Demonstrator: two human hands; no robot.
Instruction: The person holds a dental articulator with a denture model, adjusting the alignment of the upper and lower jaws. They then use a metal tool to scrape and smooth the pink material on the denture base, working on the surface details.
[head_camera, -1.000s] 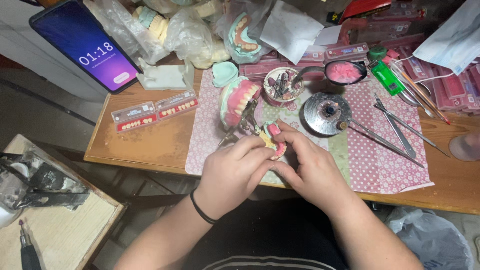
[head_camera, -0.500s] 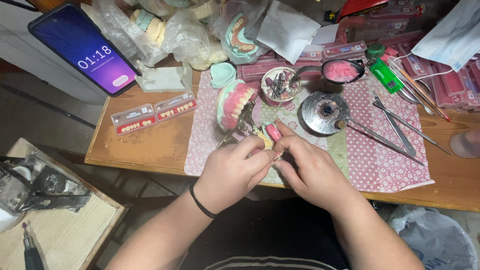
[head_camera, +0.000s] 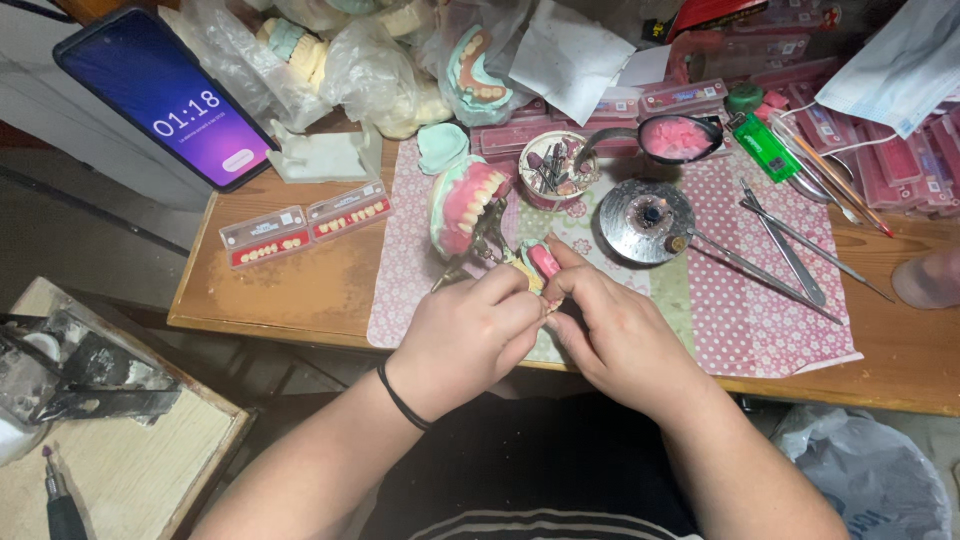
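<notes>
My left hand (head_camera: 468, 335) and my right hand (head_camera: 612, 335) meet over the front edge of a dotted pink cloth (head_camera: 760, 310), both closed around a small pink and cream denture piece (head_camera: 540, 265) held between the fingertips. Just beyond the hands stands a hinged dental model with pink gums and white teeth (head_camera: 462, 205), tilted on its metal frame. A black band circles my left wrist.
A round metal dish (head_camera: 645, 220), a cup of burs (head_camera: 553, 170), a pink wax bowl (head_camera: 678, 138) and long metal instruments (head_camera: 790, 250) lie on the cloth. Tooth cards (head_camera: 305, 222), a phone (head_camera: 165, 95) and bagged plaster casts (head_camera: 375, 70) sit left. A bin (head_camera: 870, 480) stands lower right.
Both hands stay together on the small denture piece, with only slight finger shifts. The view has drifted a little; nothing else moved.
</notes>
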